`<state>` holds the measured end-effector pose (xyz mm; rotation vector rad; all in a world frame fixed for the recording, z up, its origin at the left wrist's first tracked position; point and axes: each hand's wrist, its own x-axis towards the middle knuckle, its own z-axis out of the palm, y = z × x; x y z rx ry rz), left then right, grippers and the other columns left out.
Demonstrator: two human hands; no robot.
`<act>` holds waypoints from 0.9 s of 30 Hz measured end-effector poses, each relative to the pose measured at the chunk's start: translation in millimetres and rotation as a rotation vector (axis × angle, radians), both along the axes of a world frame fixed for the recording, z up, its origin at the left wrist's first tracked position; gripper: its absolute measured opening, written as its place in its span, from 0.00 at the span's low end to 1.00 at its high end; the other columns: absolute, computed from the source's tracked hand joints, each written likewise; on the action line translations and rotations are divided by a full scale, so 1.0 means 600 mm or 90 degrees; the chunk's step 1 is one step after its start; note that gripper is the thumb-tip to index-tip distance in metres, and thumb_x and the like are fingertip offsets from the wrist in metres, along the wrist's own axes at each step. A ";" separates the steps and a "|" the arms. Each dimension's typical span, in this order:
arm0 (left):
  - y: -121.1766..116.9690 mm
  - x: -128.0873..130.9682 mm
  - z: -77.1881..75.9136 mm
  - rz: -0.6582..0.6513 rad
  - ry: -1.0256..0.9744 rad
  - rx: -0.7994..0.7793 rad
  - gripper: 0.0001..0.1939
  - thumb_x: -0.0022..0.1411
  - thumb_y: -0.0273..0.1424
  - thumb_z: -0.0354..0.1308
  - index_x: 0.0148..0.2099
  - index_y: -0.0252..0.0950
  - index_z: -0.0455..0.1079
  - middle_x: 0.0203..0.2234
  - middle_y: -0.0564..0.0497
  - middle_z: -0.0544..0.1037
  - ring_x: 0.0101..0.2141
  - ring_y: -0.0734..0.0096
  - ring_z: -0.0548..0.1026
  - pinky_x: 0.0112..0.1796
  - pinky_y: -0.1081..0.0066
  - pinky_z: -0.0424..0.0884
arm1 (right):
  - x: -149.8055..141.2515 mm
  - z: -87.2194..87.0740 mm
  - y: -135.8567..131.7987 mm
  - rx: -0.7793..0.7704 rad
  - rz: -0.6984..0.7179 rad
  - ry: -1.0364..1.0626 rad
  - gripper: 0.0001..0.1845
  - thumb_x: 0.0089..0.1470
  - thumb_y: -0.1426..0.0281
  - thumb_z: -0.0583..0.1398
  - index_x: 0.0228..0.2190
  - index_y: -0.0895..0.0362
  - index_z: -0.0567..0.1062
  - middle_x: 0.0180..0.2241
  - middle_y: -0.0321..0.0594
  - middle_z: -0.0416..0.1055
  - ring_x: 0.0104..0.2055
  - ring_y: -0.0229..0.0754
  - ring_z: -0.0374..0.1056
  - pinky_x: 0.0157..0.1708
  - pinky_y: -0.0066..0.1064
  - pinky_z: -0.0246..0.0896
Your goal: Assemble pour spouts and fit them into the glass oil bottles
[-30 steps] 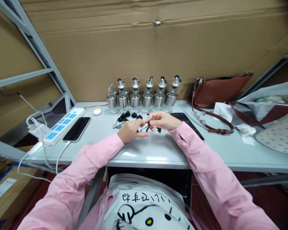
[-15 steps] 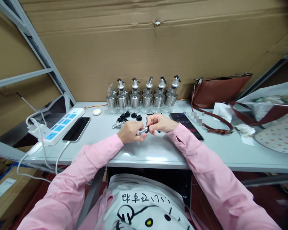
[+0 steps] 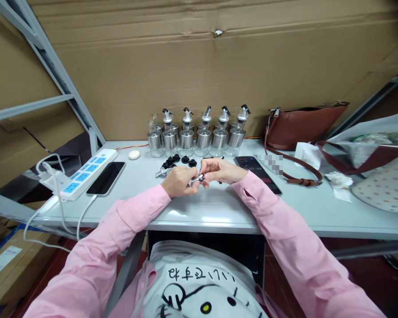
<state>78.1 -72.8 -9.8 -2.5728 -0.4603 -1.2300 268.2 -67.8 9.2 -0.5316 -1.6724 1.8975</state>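
My left hand is closed around a silver pourer spout held just above the table. The thumb and fingertips of my right hand pinch a small black flip cap at the spout's tip; the fingers partly hide where the two parts meet. Beyond my left hand lie several black stoppers and another silver spout. Small black pieces lie partly hidden by my right hand. Behind stand several glass bottles with steel sleeves, and those in front mostly carry spouts with black caps.
A white power strip and a charging phone lie on the left, near a round white object. To the right are a dark phone, a brown handbag, crumpled tissue and a dotted bag. Cardboard stands behind.
The black cap, upright between my right fingers earlier, now sits against the spout's tip. My right hand has shifted slightly left, and both hands have drawn together. The dark phone's screen now shows digits.
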 end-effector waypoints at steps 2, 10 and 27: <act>-0.001 0.000 0.001 0.005 -0.003 0.010 0.08 0.55 0.31 0.43 0.25 0.37 0.57 0.13 0.56 0.65 0.15 0.75 0.62 0.20 0.75 0.60 | 0.001 0.003 -0.002 -0.004 -0.003 -0.002 0.16 0.41 0.68 0.68 0.28 0.61 0.67 0.27 0.38 0.75 0.26 0.35 0.73 0.27 0.27 0.69; 0.004 -0.003 0.001 0.033 0.015 0.001 0.19 0.63 0.42 0.39 0.27 0.36 0.59 0.16 0.54 0.66 0.18 0.75 0.64 0.23 0.74 0.60 | 0.005 0.015 -0.003 -0.008 -0.057 -0.002 0.18 0.39 0.70 0.69 0.30 0.60 0.67 0.21 0.34 0.75 0.21 0.34 0.72 0.23 0.23 0.68; 0.008 -0.008 0.004 0.042 0.101 0.008 0.20 0.63 0.42 0.37 0.27 0.36 0.59 0.19 0.52 0.67 0.20 0.72 0.62 0.27 0.70 0.60 | 0.001 0.007 0.002 -0.024 -0.067 -0.040 0.18 0.38 0.67 0.69 0.25 0.60 0.65 0.18 0.34 0.73 0.18 0.34 0.69 0.17 0.23 0.66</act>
